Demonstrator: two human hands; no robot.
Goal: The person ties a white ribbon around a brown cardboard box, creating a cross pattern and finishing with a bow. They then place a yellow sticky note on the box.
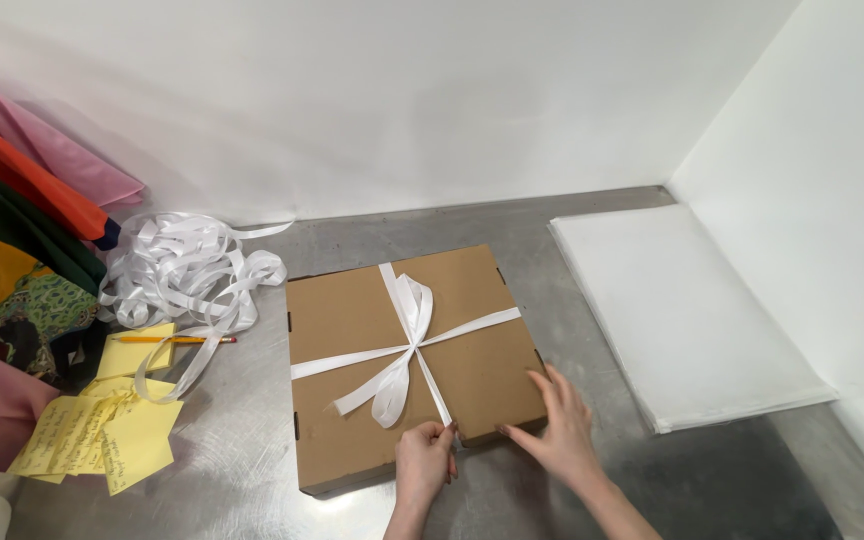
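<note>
A flat brown cardboard box (352, 320) lies on the grey metal table, tied crosswise with a white ribbon (410, 345) knotted in a bow on top. My left hand (422, 462) sits at the box's near edge, fingers pinched on the ribbon where it runs over that edge. To its right, my right hand (560, 430) rests with fingers spread against the box's near right corner and holds nothing.
A loose heap of white ribbon (187, 265) lies left of the box. Yellow sticky notes (102, 425) and a pencil (172, 340) sit nearer the left edge, beside folded coloured fabrics (12, 260). A stack of white paper sheets (682, 310) lies to the right, by the white wall.
</note>
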